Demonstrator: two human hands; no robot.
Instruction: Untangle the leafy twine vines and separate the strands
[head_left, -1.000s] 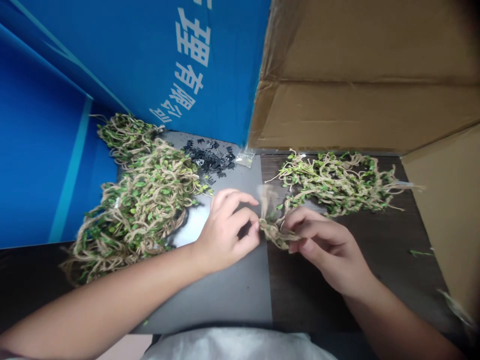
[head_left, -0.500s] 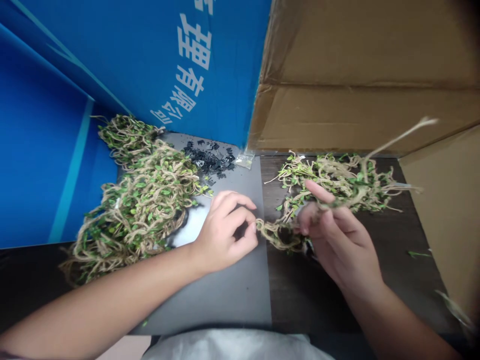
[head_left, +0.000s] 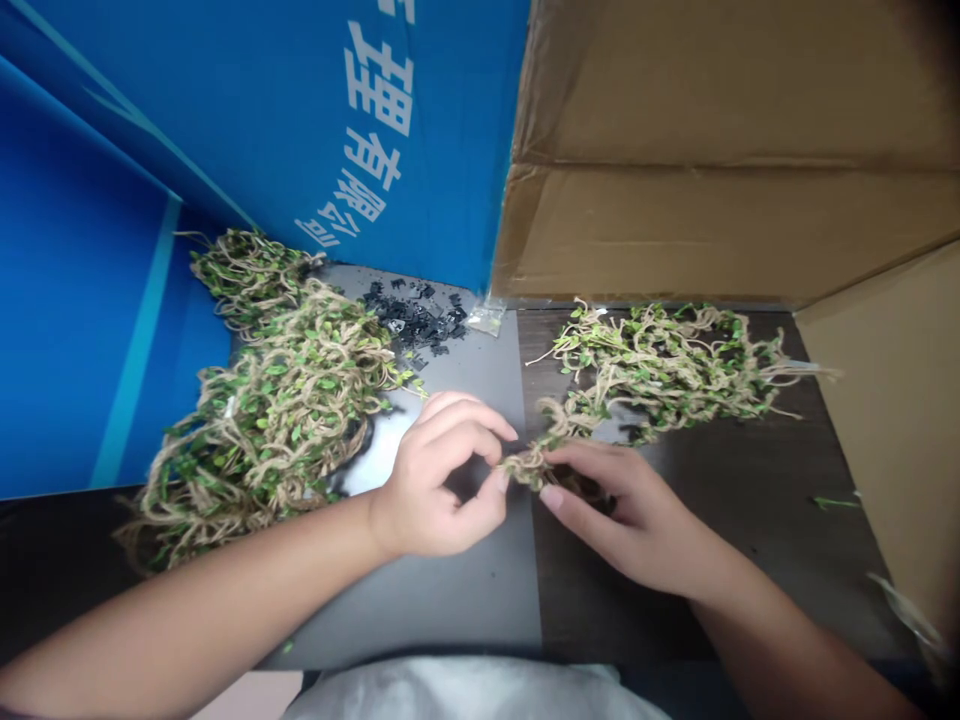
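My left hand [head_left: 450, 478] pinches one end of a jute twine garland [head_left: 529, 465] with small green leaves, thumb against fingertips. From the right, my right hand [head_left: 622, 505] closes its thumb and index finger around the same twine, a short way from the left fingertips. The twine bunches between the two hands, over the seam where the grey surface meets the dark wood. Behind my right hand lies a loose heap of leafy twine [head_left: 675, 365]. A larger leafy twine pile [head_left: 277, 400] sits beyond my left forearm.
Small black plastic pieces [head_left: 420, 315] are scattered at the back of the grey mat [head_left: 450, 610], with a small clear bag [head_left: 484, 320] beside them. A blue printed panel [head_left: 450, 150] and a cardboard box [head_left: 720, 130] wall off the back. A green scrap [head_left: 832, 502] lies at right.
My right hand has moved left and down, closing on the twine beside my left hand. The long strand that swung up at the right has dropped. My left hand has barely shifted.
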